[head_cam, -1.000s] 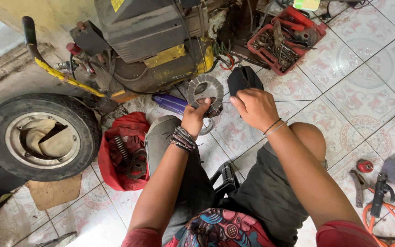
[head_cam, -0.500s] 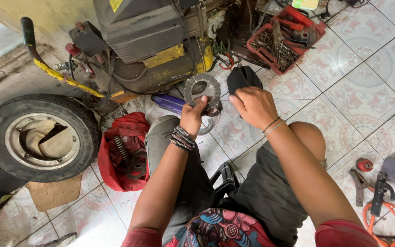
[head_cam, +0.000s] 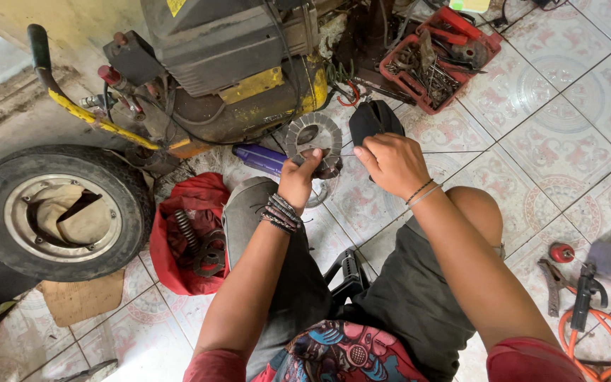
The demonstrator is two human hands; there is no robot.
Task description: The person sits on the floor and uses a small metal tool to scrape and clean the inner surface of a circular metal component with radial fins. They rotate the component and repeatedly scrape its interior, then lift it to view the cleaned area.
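Near the upper middle of the frame, the left hand [head_cam: 300, 177] is gripping the lower edge of a grey toothed ring-shaped metal plate [head_cam: 312, 138], holding it up above the tiled floor [head_cam: 567, 148]. Just right of it, the right hand [head_cam: 390, 163] is pinching its fingers closed on a thin wire [head_cam: 447, 152], which is running off to the right; a black part [head_cam: 373, 120] is sitting right behind that hand.

The plate appears to be off the machine and in hand, so the work seems midway: parts are lying loose. Springs and rings are resting in the red cloth [head_cam: 189, 240] at lower left, a tyre [head_cam: 58, 212] is lying at the left edge, and the red tool tray [head_cam: 436, 60] is standing open at the upper right, beside the yellow and grey machine [head_cam: 249, 71].
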